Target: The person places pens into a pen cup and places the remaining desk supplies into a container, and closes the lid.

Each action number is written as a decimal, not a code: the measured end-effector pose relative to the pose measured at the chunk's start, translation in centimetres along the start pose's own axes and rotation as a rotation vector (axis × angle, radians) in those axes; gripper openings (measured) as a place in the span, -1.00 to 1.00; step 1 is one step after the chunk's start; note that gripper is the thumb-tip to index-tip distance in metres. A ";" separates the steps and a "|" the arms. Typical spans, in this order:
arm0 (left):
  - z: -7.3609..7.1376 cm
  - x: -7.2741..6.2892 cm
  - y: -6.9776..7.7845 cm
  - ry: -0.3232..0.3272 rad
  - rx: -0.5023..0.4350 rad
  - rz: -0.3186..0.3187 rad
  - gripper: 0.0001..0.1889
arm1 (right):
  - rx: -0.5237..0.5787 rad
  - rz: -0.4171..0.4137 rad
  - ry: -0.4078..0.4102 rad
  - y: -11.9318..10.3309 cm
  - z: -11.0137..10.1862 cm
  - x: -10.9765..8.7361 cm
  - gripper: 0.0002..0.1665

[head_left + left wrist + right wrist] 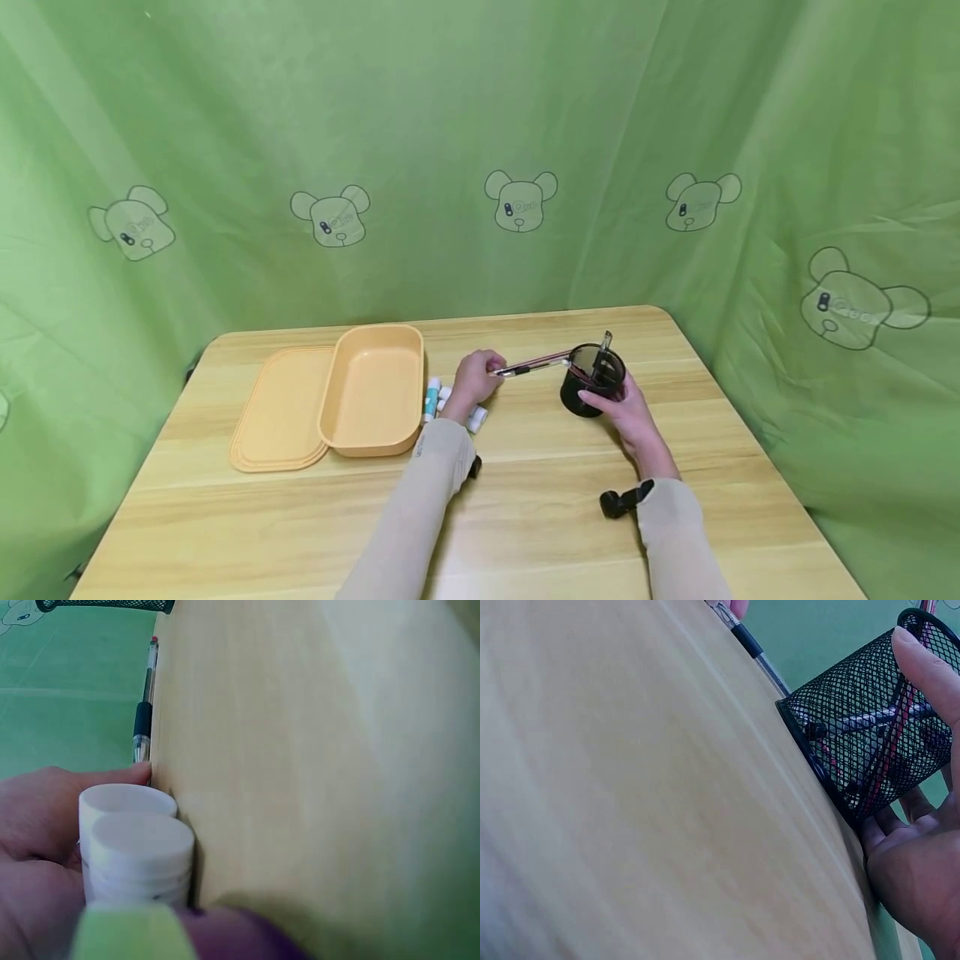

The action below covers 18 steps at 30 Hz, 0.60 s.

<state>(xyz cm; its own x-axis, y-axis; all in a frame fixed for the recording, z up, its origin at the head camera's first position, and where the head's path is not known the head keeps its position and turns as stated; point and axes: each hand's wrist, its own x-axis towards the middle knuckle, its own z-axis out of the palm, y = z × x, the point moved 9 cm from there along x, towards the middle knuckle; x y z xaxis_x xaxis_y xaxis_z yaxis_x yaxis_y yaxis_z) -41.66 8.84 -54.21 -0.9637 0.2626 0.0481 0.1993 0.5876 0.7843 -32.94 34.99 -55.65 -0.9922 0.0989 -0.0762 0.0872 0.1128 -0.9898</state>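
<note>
My left hand pinches a clear-barrelled pen with a black grip near its tip. In the head view the pen's far end points right, towards a black mesh pen holder. My right hand holds that holder by its side, thumb near the rim in the right wrist view. Another pen stands tilted inside the holder, and a thin reddish stick shows through the mesh. Beside and beneath my left wrist lie several glue sticks with white caps.
An orange plastic box, uncovered, stands left of the glue sticks. Its flat lid lies against its left side. All sit on a wooden table with green curtains behind. A small black device is strapped to my right wrist.
</note>
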 end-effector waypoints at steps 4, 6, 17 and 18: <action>0.0 -0.1 0.0 -0.011 -0.010 0.001 -0.81 | -0.009 -0.001 0.004 0.1 0.0 0.1 0.11; 0.0 -0.1 0.0 -0.016 -0.005 0.002 -0.83 | -0.008 -0.004 0.004 0.2 0.0 0.2 0.10; -0.3 0.1 -0.2 0.027 0.027 0.017 -0.90 | -0.006 -0.001 -0.003 0.3 -0.1 0.2 0.10; -0.4 0.2 -0.2 0.033 0.030 0.021 -0.90 | -0.005 0.000 -0.004 0.3 -0.1 0.2 0.11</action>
<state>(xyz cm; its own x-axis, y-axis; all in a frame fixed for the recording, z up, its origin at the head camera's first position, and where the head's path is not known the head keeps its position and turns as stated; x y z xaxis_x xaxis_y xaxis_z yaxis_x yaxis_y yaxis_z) -41.91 8.49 -54.12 -0.9646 0.2498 0.0847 0.2238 0.6048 0.7643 -33.08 35.12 -55.93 -0.9925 0.0954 -0.0768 0.0878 0.1174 -0.9892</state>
